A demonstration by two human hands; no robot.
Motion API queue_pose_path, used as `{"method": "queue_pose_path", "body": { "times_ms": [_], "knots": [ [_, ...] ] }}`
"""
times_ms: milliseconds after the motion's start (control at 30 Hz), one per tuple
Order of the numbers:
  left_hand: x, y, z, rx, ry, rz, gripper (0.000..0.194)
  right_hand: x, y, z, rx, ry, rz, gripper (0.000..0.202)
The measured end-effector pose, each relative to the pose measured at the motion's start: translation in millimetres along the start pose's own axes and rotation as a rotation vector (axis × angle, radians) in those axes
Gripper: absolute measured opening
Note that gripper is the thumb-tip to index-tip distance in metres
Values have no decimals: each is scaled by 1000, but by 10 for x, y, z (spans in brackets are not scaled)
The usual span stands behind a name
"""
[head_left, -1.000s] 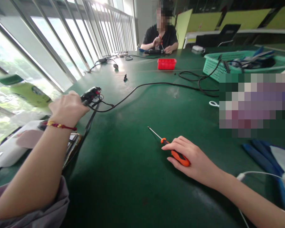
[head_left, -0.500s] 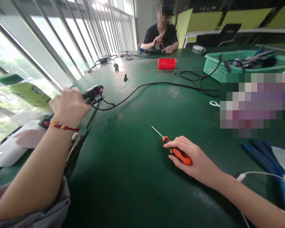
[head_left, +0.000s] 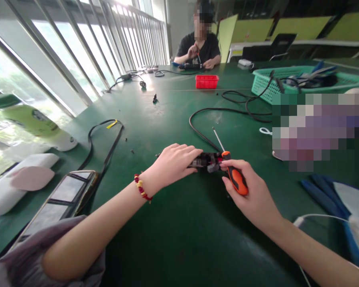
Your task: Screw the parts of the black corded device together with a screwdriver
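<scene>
My left hand (head_left: 175,163) is closed over a black corded device (head_left: 202,160), low over the middle of the green table. Its right end shows exposed inner parts and some red; the hand hides most of the body. In my right hand (head_left: 251,187) is an orange-and-black screwdriver (head_left: 237,180), its handle between thumb and fingers. The screwdriver's thin shaft points up and away, past the device, with its tip off the device. My right fingertips are right beside the device's open end; whether they touch it I cannot tell.
A black cable (head_left: 197,115) curves to the right toward a green basket (head_left: 263,85). Beyond are a red bin (head_left: 207,82) and a person (head_left: 197,48) with a tool. On the left lie a phone (head_left: 64,191), a bottle (head_left: 38,127) and a black strap (head_left: 107,153); blue cloth (head_left: 323,195) lies right.
My left hand has brought the device from the left side to the table's middle, beside the screwdriver. The screwdriver has turned more upright in my right hand. The cable has shifted too.
</scene>
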State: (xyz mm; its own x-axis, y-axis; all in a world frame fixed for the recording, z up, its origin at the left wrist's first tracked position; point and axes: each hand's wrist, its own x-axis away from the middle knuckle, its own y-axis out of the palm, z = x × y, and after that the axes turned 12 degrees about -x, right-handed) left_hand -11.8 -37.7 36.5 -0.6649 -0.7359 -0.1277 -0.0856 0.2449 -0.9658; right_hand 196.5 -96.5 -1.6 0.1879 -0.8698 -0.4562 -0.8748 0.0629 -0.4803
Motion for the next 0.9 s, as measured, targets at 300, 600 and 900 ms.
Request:
{"method": "queue_pose_path", "body": {
  "times_ms": [300,600,900],
  "knots": [
    [114,170,-684,-278,-602,11,34,-15,27,38,34,29,-146,30],
    [583,50,-1320,-171,-777,-332,35,-19,31,60,39,16,-162,31],
    [411,13,-1115,-226,-822,-474,32,-29,22,79,28,44,-182,31]
  ]
}}
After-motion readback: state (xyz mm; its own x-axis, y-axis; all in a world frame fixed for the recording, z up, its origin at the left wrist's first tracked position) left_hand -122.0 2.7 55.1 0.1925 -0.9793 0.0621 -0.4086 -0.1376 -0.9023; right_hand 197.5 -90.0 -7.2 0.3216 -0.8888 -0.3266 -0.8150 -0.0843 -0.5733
